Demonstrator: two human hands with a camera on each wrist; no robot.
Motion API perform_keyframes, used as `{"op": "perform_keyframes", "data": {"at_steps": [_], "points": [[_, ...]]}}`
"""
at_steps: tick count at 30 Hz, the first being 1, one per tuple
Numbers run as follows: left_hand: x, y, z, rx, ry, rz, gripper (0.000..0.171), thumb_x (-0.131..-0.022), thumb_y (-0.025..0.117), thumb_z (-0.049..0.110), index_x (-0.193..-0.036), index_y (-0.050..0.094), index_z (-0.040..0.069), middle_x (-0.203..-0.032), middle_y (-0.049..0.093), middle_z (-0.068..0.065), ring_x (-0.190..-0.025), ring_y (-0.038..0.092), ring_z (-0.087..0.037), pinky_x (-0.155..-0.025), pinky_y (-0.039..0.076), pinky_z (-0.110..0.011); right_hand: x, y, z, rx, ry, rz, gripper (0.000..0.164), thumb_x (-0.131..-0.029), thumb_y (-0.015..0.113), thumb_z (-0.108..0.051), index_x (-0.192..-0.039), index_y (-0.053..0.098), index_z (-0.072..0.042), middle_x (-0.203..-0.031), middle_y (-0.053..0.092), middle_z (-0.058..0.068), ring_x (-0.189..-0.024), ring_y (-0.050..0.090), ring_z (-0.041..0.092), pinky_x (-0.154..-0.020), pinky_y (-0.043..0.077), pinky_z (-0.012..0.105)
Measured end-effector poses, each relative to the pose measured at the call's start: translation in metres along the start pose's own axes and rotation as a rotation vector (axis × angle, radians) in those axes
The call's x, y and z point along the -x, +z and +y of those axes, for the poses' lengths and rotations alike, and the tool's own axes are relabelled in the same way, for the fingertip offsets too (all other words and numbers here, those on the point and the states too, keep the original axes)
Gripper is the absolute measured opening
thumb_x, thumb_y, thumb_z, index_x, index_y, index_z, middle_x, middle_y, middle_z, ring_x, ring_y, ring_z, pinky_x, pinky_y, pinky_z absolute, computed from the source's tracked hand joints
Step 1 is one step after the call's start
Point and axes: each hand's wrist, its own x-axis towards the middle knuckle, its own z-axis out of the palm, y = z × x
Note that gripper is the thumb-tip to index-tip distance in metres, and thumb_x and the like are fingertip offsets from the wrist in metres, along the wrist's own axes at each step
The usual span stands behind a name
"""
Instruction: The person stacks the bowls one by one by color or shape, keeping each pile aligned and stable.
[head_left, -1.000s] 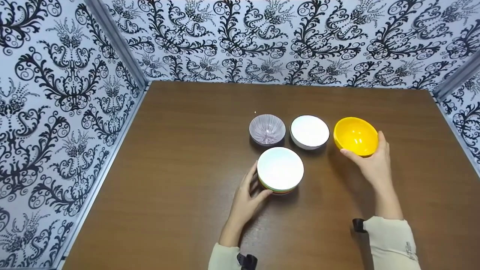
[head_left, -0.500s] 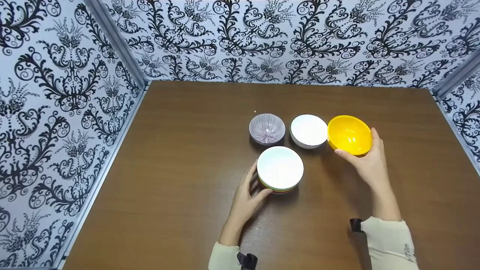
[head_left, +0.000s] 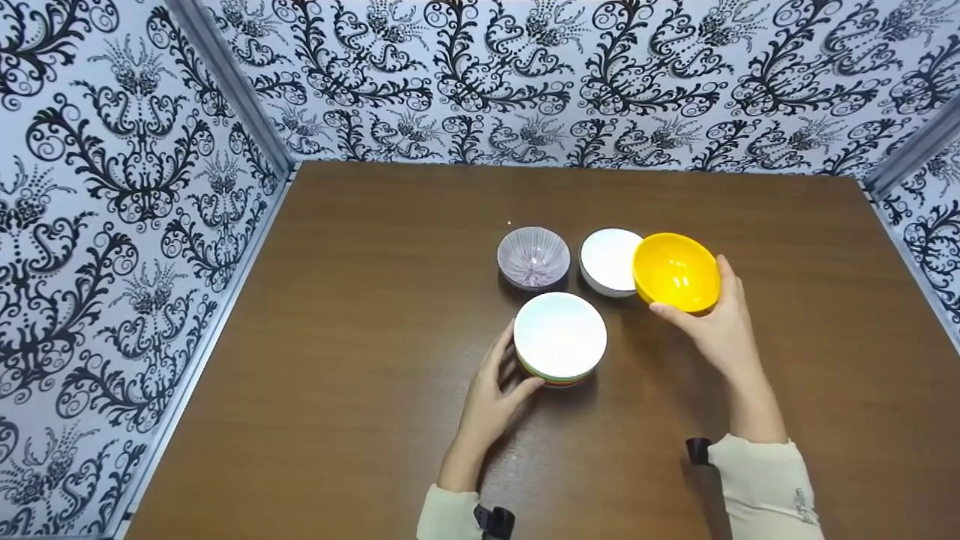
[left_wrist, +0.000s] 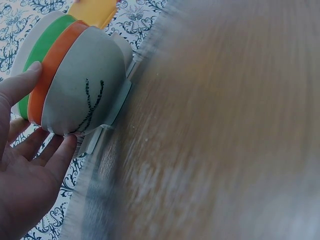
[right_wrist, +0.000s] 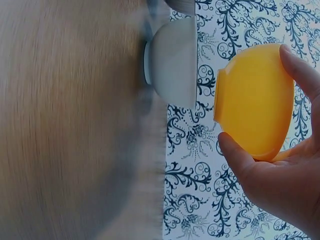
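Yellow bowl, one: right of centre in the head view, raised off the table, gripped by the right hand between thumb and fingers; shifted leftward since a second ago, now overlapping the white bowl's right edge.
Bowl stack, one: centre of frame, place unchanged; left hand curled round its left side.
Ribbed bowl, one: upper centre, unmoved, just left of the white bowl.
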Motion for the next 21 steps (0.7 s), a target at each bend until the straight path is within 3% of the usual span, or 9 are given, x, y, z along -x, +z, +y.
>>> {"op": "perform_keyframes", "data": {"at_steps": [21], "points": [[0.0, -0.001, 0.0, 0.036, -0.015, -0.009, 0.085, -0.088, 0.076, 0.027, -0.158, 0.029, 0.017, -0.163, 0.028, -0.013, -0.145, 0.04, -0.032, -0.117, 0.04, -0.04, 0.008, 0.02, -0.023, -0.05, -0.03, -0.097, 0.114, -0.082, 0.082, -0.029, -0.161, 0.002, -0.009, -0.163, 0.017, 0.019, -0.142, 0.029, 0.041, -0.115, 0.034, 0.064]]}}
